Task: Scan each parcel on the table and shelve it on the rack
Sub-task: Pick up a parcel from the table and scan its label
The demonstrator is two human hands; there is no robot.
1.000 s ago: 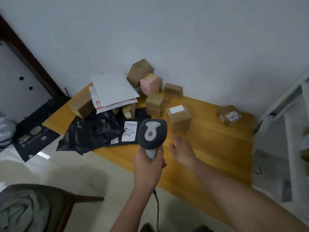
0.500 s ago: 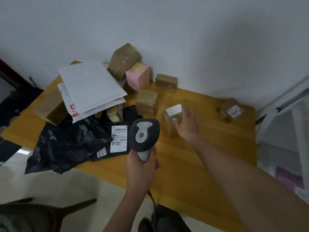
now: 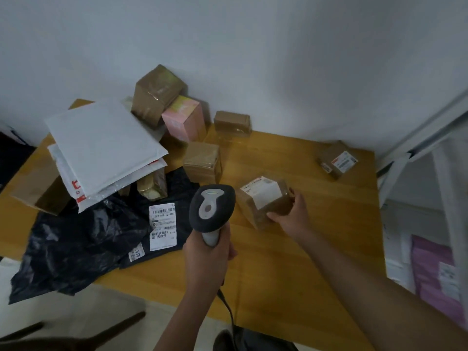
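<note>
My left hand (image 3: 207, 252) grips the handle of a grey barcode scanner (image 3: 212, 207), whose head points toward the table. My right hand (image 3: 293, 214) holds a small brown cardboard box (image 3: 263, 201) with a white label on top, tilted and lifted slightly off the wooden table (image 3: 291, 269), just right of the scanner head. Other parcels lie on the table: a black plastic bag (image 3: 76, 239) with a white label, white padded mailers (image 3: 101, 148), a pink box (image 3: 183, 117) and several brown boxes. The white rack (image 3: 430, 138) stands at the right.
A lone brown box with a label (image 3: 336, 158) sits at the table's far right near the rack. A pink mailer (image 3: 435, 272) lies on the rack's lower shelf. The scanner cable (image 3: 229, 310) hangs down by my left forearm. A dark chair (image 3: 63, 335) is at bottom left.
My right hand reached forward to the labelled brown box, closed on it and pulled it toward the scanner, tilting it. The view shifted closer to the table.
</note>
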